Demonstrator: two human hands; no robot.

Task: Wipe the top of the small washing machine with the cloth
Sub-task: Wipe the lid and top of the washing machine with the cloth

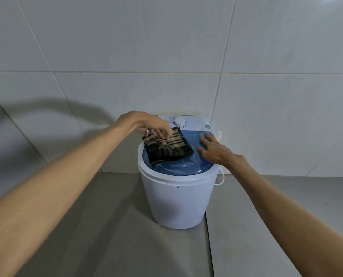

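A small white washing machine (176,198) stands on the floor against the tiled wall. Its top is a translucent blue lid (184,166), with a white control panel and round dial (179,121) behind it. A folded brown and beige striped cloth (167,149) lies on the left half of the lid. My left hand (148,122) reaches over the cloth's far edge, its fingertips pinching the fabric there. My right hand (216,149) rests flat on the right side of the lid with fingers spread, holding nothing.
White wall tiles (166,47) rise directly behind the machine. A white cord (221,177) loops down at the machine's right side. Grey floor tiles (106,226) spread out in front and to both sides.
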